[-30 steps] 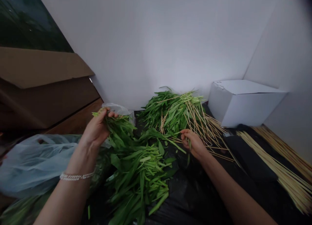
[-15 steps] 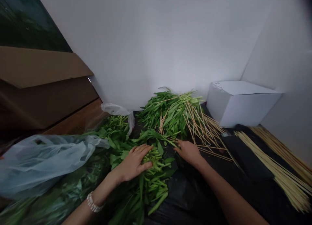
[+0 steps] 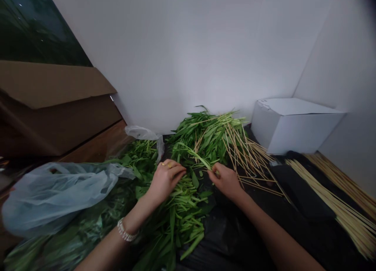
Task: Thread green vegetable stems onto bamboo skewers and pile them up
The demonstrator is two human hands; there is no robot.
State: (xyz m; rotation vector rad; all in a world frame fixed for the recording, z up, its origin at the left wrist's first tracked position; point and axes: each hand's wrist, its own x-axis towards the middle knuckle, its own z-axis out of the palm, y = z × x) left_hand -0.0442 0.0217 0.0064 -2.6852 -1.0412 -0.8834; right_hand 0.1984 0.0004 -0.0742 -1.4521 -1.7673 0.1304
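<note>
A white wall (image 3: 188, 47) fills the back. At the left stands an open cardboard box (image 3: 53, 87), one flap leaning outward. Black plastic sheeting (image 3: 229, 239) covers the work surface. A white box (image 3: 302, 130) stands at the back right.

In front of the cardboard box, a bluish translucent plastic bag (image 3: 55, 196) lies over clear plastic with leafy greens inside. The near pile of leafy greens (image 3: 188, 208) lies on the sheeting at centre, its cut stems pointing right. The far pile of leafy greens (image 3: 205, 130) lies near the wall, with loose thin wooden sticks (image 3: 246, 153) fanned across its right side. At the right, a bundle of pale sticks (image 3: 340, 204) lies beside a flat black object (image 3: 302, 192), with browner sticks (image 3: 343, 177) beyond.

The right hand (image 3: 226, 181) is closed, thumb against curled fingers, around the lower end of a few green stems (image 3: 196, 155); they slant up and left between the two piles. The left hand (image 3: 169, 181) is over the near pile, fingertips drawn together; whether anything is pinched there cannot be told. A pale beaded bracelet (image 3: 125, 231) circles the left wrist, and a gold-coloured ring (image 3: 169, 165) sits on a finger.
</note>
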